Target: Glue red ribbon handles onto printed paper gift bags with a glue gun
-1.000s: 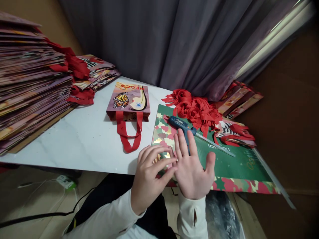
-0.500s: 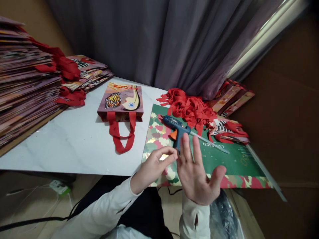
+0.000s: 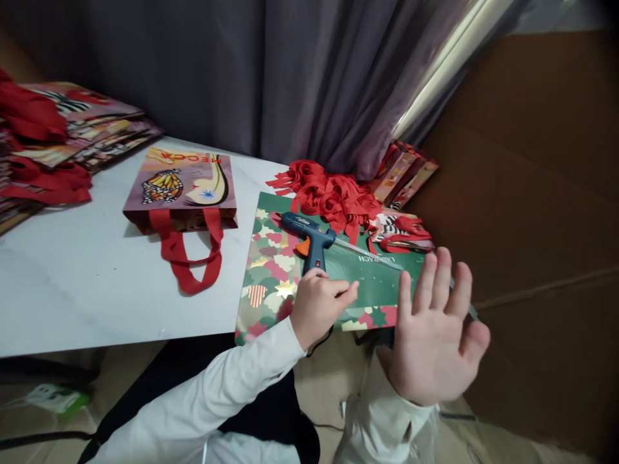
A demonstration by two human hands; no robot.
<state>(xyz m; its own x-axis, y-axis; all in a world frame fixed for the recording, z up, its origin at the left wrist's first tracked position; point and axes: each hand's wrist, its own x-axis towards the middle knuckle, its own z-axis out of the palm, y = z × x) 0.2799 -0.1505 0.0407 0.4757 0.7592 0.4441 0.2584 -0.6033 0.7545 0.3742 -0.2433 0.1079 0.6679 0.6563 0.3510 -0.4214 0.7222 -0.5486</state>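
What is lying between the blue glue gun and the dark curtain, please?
In the head view, a pile of red ribbons lies between the glue gun and the curtain.

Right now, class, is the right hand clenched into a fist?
No, the right hand shows its open palm, with fingers extended.

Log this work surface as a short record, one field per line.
Left hand: fingers curled, beside the grip of the dark-blue plastic glue gun; contact unclear
Right hand: open, palm showing, nothing held
Under glue gun: green printed sheet with colourful patterned border
Left of sheet: purple printed bag with red ribbon handles, lying face up
Behind glue gun: heap of red ribbon loops
Far left: pile of printed bags
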